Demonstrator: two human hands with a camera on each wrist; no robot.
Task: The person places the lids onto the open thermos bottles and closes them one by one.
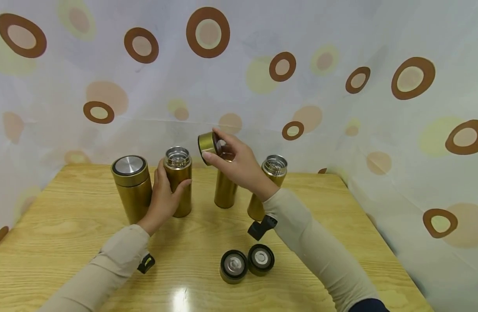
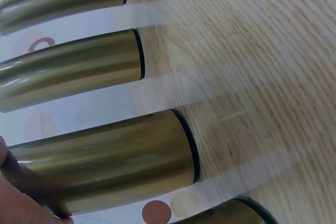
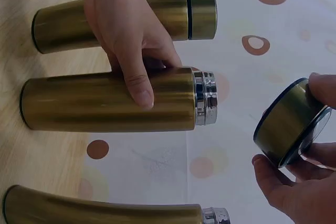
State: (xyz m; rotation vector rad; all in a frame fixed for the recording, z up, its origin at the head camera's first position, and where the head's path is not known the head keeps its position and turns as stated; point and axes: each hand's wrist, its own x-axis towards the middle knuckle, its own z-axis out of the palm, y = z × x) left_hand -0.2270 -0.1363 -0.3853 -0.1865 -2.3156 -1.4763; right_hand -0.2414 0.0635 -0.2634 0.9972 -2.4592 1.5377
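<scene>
Table [image 1: 200, 242]: two loose lids [image 1: 234, 265], head view only.

An indoor setting (which sort of room is unclear), with a wood-grain table [image 1: 200, 242] before a ring-patterned backdrop [image 1: 239, 82].

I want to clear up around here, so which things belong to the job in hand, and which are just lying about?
Seem part of the job:
open bottle in the left hand
lid in the right hand
two other open bottles
capped bottle
two upturned lids

Seem just surroundings:
wooden table
patterned backdrop
</scene>
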